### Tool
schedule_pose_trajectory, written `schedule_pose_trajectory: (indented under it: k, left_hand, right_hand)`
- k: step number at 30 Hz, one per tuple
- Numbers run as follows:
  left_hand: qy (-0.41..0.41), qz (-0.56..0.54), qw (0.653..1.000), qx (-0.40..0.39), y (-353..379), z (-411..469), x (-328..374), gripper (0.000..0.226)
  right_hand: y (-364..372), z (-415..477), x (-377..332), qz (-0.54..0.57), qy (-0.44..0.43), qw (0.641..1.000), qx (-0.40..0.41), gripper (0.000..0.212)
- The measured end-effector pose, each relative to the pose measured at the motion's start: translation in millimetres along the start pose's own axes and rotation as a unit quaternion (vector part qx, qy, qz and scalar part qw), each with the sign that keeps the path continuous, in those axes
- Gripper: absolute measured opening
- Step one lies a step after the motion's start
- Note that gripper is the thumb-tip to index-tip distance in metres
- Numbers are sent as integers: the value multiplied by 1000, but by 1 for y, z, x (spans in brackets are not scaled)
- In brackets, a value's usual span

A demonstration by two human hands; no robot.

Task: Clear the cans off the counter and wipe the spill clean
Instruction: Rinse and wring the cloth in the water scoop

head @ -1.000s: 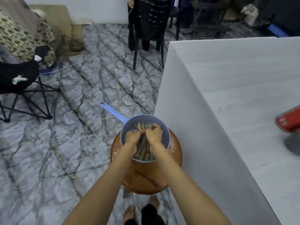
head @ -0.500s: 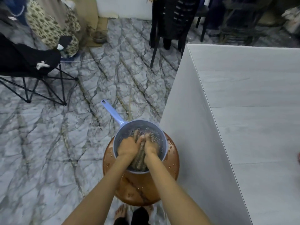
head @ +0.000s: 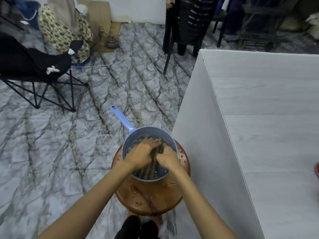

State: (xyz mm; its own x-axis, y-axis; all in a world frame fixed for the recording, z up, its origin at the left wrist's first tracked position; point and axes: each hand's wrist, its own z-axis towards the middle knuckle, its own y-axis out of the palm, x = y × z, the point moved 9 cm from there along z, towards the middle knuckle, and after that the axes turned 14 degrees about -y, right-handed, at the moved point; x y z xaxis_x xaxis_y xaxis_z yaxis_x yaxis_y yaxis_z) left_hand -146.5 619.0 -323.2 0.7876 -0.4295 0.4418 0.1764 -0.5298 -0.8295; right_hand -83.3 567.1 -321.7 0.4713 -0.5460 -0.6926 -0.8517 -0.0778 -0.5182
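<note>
I judge the step in hand to be preparation for the wipe: the cloth (head: pixel 151 167) is being rinsed or wrung in the bowl (head: pixel 131 135), not yet applied to the counter (head: pixel 259 135). The bowl sits on the stool (head: pixel 151 197) at the 6 o'clock part of the view, just beside the counter's side wall, with its handle (head: pixel 120 118) pointing to 11 o'clock. The cloth lies inside the bowl, bunched into a rope; its long axis runs from about 1 o'clock to 7 o'clock, with the far end under the fingers and the near end at the bowl's near rim. The left hand (head: pixel 141 153) lies over the cloth with its fingers close together and curled down onto it. The right hand (head: pixel 168 156) grips the cloth from the 3 o'clock side, its fingers wrapped under and mostly hidden. I cannot tell how wet the cloth is. A red sliver at the 3 o'clock edge of the view appears to be a can (head: pixel 317 169) on the counter; no spill shows in this view. The next move calls for squeezing the cloth out over the bowl, lifting it clear and turning toward 3 o'clock. The can should be removed before wiping.
</note>
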Motion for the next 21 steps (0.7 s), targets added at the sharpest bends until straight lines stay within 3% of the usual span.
schedule_pose_trajectory:
  k: [4, 8, 13, 15, 18, 21]
  left_hand:
    - [-41, 115, 987, -109, 25, 12, -15, 53]
    - [-92, 276, 954, -72, 23, 11, -30, 52]
    - [-115, 326, 936, -66, 12, 2, -36, 46]
    - [-79, 322, 941, -71, 9, -1, -32, 54]
    - [34, 232, 967, -105, 11, -2, -15, 75]
    - [42, 134, 982, -125, 10, 3, -13, 67]
  right_hand:
    - [18, 1, -2, -50, 12, 996, -74, 41]
    - [36, 5, -3, -99, 13, 989, -109, 56]
    - [29, 1, 0, -139, 29, 988, -55, 62]
    - [15, -2, -9, -161, -2, 987, -9, 51]
    - [-5, -4, -26, -188, -59, 980, 38, 44]
    - [-13, 0, -32, -172, -109, 978, 44, 41]
